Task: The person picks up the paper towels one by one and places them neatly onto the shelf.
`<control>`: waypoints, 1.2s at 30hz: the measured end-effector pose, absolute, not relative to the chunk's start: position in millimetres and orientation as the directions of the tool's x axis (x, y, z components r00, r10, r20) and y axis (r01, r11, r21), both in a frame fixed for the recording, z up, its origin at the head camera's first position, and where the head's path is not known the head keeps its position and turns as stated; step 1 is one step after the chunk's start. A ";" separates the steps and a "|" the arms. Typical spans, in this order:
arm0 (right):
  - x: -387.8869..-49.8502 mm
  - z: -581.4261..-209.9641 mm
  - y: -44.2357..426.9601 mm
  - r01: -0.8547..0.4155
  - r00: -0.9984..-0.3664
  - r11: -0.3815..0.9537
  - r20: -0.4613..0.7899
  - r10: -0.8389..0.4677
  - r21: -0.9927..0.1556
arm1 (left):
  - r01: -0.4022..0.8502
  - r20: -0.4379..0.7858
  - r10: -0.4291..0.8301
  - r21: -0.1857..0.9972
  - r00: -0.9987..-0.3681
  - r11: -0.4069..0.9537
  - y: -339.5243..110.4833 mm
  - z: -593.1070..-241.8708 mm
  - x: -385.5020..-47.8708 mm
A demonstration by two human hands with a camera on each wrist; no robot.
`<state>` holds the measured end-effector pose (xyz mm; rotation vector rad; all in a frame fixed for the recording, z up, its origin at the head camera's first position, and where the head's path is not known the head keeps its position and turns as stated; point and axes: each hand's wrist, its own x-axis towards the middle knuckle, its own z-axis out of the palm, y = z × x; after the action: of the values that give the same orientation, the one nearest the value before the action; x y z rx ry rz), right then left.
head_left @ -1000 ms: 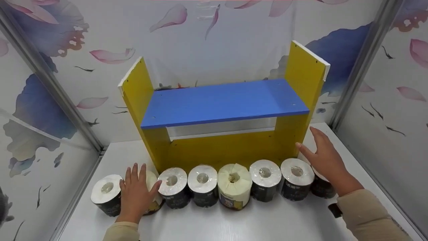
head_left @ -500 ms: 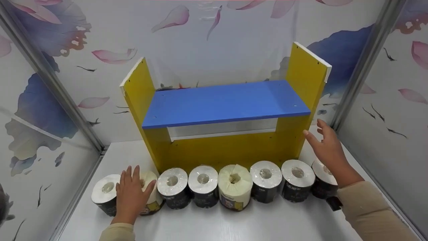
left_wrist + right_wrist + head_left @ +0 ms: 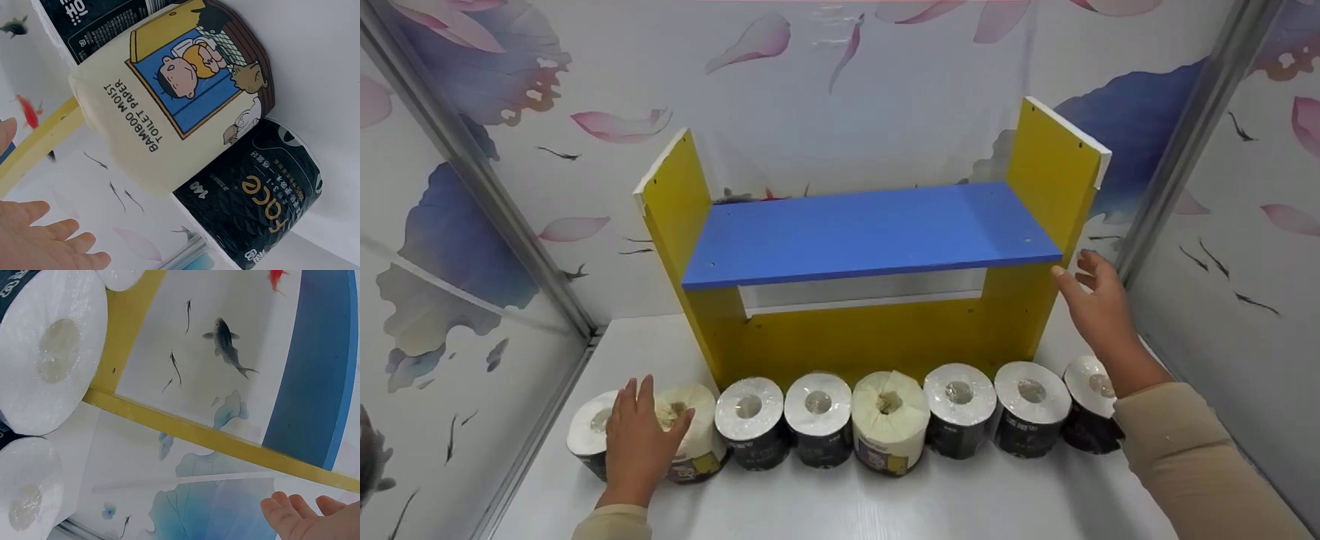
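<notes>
My left hand (image 3: 641, 446) hovers with spread fingers over the left end of a row of toilet paper rolls. In the left wrist view its fingers are apart from a cream toilet paper roll (image 3: 163, 107) with a cartoon print. Beside that stands a black-wrapped toilet paper roll (image 3: 253, 197), partly hidden by the hand in the head view. My right hand (image 3: 1102, 315) is raised beside the right side panel of a yellow-and-blue shelf (image 3: 877, 232), fingers loosely bent, nothing held. Below it is the rightmost black-wrapped roll (image 3: 1086, 386), partly covered by the wrist.
Several more upright rolls line the shelf's front, among them another cream roll (image 3: 889, 420). The shelf stands on a white table (image 3: 847, 510). Printed walls with a metal corner post (image 3: 1177, 142) enclose the back and sides.
My left hand has shifted left, uncovering more of the cream roll. My right hand has risen, moving away from the rightmost roll. The rolls and shelf have stayed in place.
</notes>
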<state>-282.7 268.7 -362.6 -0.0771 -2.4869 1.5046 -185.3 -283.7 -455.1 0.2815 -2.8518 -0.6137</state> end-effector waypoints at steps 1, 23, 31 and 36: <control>-283.3 -362.0 268.5 -0.077 -0.970 0.470 0.176 0.171 -0.879 | -0.144 0.163 -0.233 0.427 -0.959 0.893 -284.7 -454.7 -184.8; -303.4 -354.4 263.8 -0.124 -0.958 0.446 0.224 0.180 -0.887 | -0.249 0.131 -0.364 0.519 -0.922 0.818 -314.8 -455.2 -178.4; -309.4 -356.3 258.9 -0.122 -0.955 0.468 0.233 0.186 -0.875 | -0.291 0.147 -0.427 0.536 -0.892 0.793 -322.7 -460.2 -173.4; -311.9 -357.6 260.1 -0.124 -0.951 0.491 0.245 0.190 -0.862 | -0.301 0.151 -0.443 0.541 -0.884 0.785 -326.0 -461.8 -172.5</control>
<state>-311.9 260.1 -357.6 -0.0555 -2.4325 1.4440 -172.5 -326.0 -461.8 0.5758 -2.7074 -0.7543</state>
